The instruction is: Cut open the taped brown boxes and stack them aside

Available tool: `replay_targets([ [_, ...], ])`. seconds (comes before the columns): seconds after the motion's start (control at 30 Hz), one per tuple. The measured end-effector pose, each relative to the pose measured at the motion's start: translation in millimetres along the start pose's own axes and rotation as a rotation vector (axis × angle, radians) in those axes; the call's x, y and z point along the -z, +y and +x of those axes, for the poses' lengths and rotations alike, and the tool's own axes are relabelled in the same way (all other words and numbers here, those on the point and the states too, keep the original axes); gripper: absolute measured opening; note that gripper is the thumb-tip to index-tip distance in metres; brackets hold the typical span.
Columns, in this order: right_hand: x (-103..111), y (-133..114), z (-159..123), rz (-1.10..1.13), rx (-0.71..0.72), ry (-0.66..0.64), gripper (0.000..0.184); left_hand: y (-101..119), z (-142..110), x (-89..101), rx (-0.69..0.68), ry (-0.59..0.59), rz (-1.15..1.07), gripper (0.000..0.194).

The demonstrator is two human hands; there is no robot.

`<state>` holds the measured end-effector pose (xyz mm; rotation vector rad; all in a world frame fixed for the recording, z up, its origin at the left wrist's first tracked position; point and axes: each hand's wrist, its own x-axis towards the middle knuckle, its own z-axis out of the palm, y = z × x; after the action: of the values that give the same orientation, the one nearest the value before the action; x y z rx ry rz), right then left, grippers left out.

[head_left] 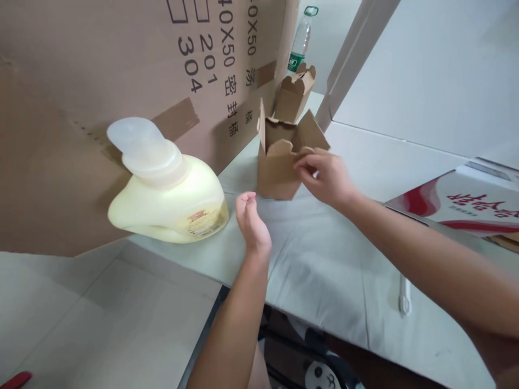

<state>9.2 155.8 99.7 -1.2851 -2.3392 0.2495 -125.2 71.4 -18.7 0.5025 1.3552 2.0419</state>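
A small brown cardboard box (279,175) stands on the covered table with its top flaps raised and its inside partly visible. My right hand (326,175) is at the box's near right top edge, thumb and fingers pinched on a flap. My left hand (253,224) is just in front of the box's lower left, apart from it; its fingers are curled together and nothing shows in them. Left of that hand is a large pale yellow jug (178,200) with a translucent cap. Behind the open box sits a second small cardboard box (290,100) with a closed top.
A big printed carton (133,59) walls the left side. A clear plastic bottle (300,40) stands at the back. On the right are a white panel (430,75), a red-and-white box (474,200) and a white box cutter-like tool (404,296). The table's front edge faces me.
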Motion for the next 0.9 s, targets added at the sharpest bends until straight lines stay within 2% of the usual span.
replay_targets([
  [0.1,42,3,-84,0.104,0.149,0.090,0.022,1,0,-0.4,0.005,0.059,-0.031,0.017],
  [0.17,66,10,-140,0.153,0.255,0.172,0.016,3,-4,-6.4,0.062,0.012,-0.108,0.022],
  [0.2,75,16,-166,0.158,0.286,0.182,0.018,4,-8,-10.7,0.090,-0.067,-0.151,0.025],
  [0.27,87,29,-214,0.156,0.254,0.185,0.022,7,-20,-20.5,0.154,-0.321,-0.214,0.033],
  [0.33,91,44,-252,0.163,0.192,0.256,0.018,8,-34,-29.5,0.218,-0.594,-0.230,0.042],
  [0.37,89,52,-266,0.162,0.162,0.290,0.018,8,-41,-33.0,0.236,-0.687,-0.223,0.045],
  [0.43,81,66,-287,0.158,0.120,0.341,0.018,7,-54,-38.2,0.224,-0.767,-0.193,0.047],
  [0.6,40,87,-312,0.130,-0.017,0.489,0.017,-1,-77,-45.7,0.028,-0.838,-0.056,0.044],
  [0.7,16,90,-322,0.178,-0.155,0.644,0.019,-5,-88,-49.9,-0.056,-0.792,0.027,0.046],
  [0.8,3,88,-327,0.407,-0.305,0.688,0.057,-6,-98,-50.9,-0.091,-0.707,0.060,0.048],
  [0.87,2,85,-328,0.587,-0.360,0.607,0.078,-5,-104,-49.0,-0.104,-0.671,0.069,0.049],
  [0.9,2,83,-328,0.666,-0.385,0.554,0.083,-5,-106,-47.7,-0.108,-0.660,0.073,0.048],
])
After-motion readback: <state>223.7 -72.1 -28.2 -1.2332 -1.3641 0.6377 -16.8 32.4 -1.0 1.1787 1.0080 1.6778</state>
